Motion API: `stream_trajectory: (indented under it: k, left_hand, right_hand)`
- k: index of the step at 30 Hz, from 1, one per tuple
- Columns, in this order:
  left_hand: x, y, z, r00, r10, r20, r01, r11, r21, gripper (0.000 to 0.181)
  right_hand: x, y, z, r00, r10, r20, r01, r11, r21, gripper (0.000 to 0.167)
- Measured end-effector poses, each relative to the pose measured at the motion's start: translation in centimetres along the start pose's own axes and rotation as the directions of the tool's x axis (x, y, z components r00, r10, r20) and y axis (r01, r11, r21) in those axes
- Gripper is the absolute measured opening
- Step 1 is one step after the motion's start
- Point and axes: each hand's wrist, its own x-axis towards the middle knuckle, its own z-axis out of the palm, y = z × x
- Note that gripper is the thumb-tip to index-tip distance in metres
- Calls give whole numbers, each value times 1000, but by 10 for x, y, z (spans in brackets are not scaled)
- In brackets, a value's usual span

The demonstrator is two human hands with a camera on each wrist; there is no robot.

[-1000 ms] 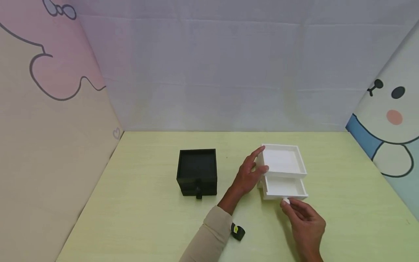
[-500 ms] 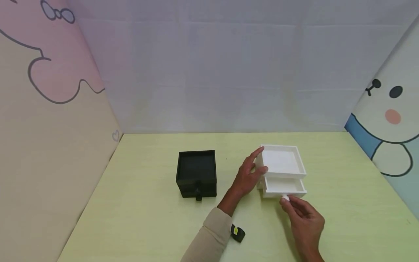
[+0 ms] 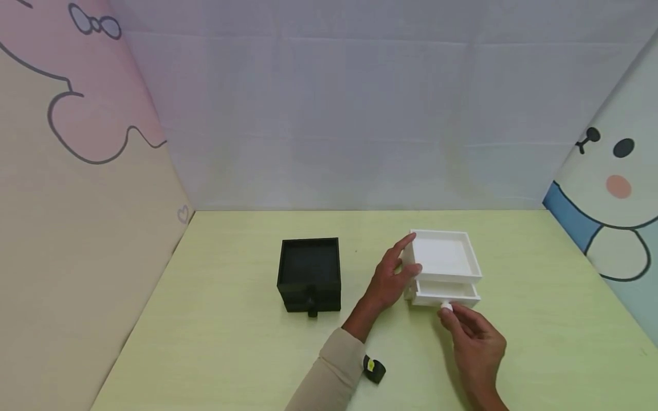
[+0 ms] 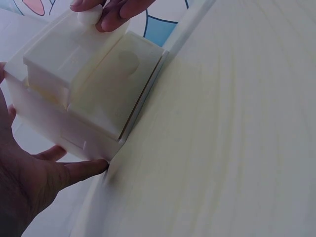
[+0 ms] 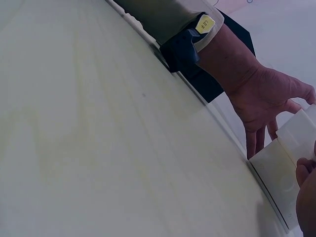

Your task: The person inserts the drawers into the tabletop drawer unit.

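A small white drawer box (image 3: 444,254) with a shallow tray top stands right of centre on the table. Its upper drawer (image 3: 446,293) is partly pulled out; below it, a lower drawer (image 4: 118,81) sits pushed in. My right hand (image 3: 478,345) pinches the white round knob (image 3: 446,307) of the upper drawer between thumb and fingers. My left hand (image 3: 386,279) rests with spread fingers against the box's left side, the thumb near the front top edge. In the left wrist view, the left fingers (image 4: 84,170) touch the side wall.
A black drawer box (image 3: 309,274) of similar shape stands to the left, its drawers pushed in. A black device (image 3: 374,369) with a yellow label is worn on the left wrist. Cloth-like panels (image 3: 329,114) border the table's back and sides.
My right hand has moved toward the white box, pushing the drawer farther in by its knob. The left hand stays against the box's side.
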Motion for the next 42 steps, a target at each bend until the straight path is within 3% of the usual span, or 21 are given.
stream_trajectory:
  k: [6, 24, 42]
  left_hand:
    - [2, -1, 1, 1000, 14, -8, -14, 1000, 21, 62]
    - [0, -2, 2, 1000, 26, -7, -26, 1000, 13, 62]
    - [0, -2, 1, 1000, -12, -29, 14, 997, 72, 62]
  right_hand:
    - [4, 3, 1, 999, -43, 28, 45, 998, -47, 18]
    - [8, 10, 6, 1000, -21, -22, 19, 998, -67, 18]
    - [15, 13, 17, 998, -6, -55, 3, 999, -52, 19]
